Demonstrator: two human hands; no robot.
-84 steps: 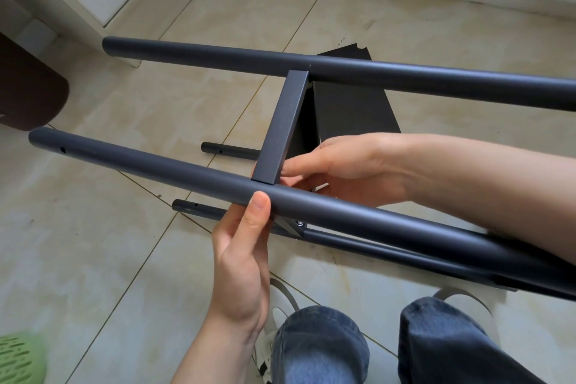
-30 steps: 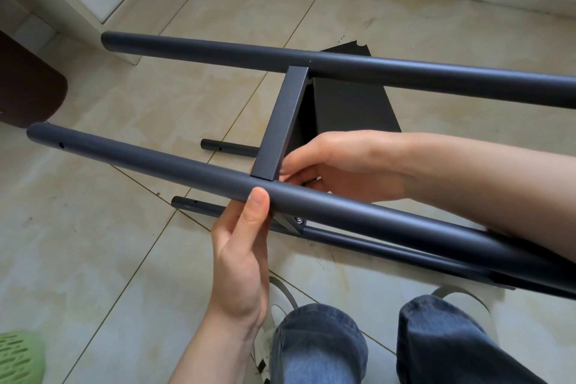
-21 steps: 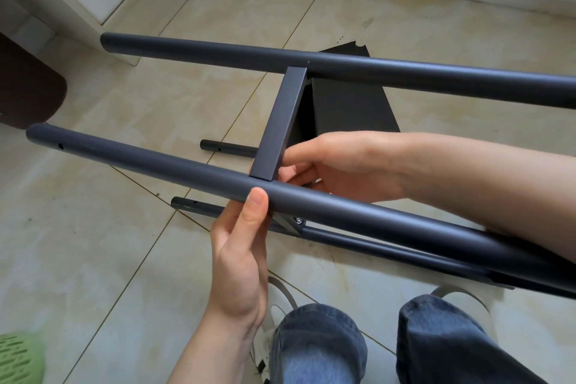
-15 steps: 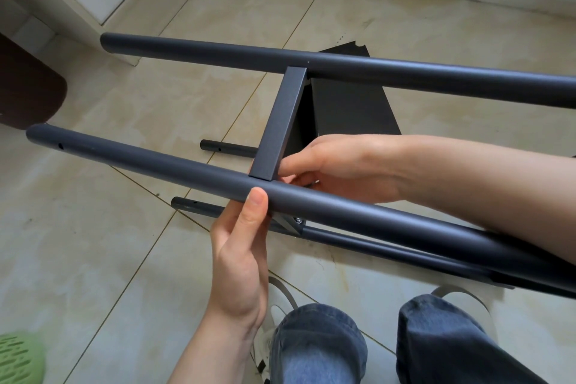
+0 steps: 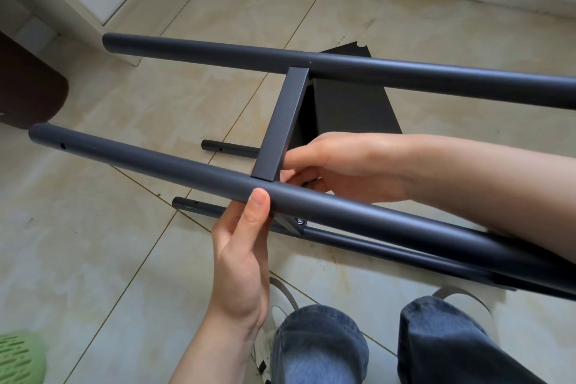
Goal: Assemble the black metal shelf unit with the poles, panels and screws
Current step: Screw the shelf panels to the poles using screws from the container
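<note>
The near pole [image 5: 187, 170] is gripped by the left hand [image 5: 241, 262]; the right hand [image 5: 349, 165] is curled at the panel [image 5: 282, 126], its grip unclear

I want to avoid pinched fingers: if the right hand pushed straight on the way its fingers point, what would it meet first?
Most likely the panel edge between the poles; the right hand already has its fingertips at it, though actual contact is unclear.

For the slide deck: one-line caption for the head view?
Left hand steadies the near pole while the right hand works at the panel joint.
</note>
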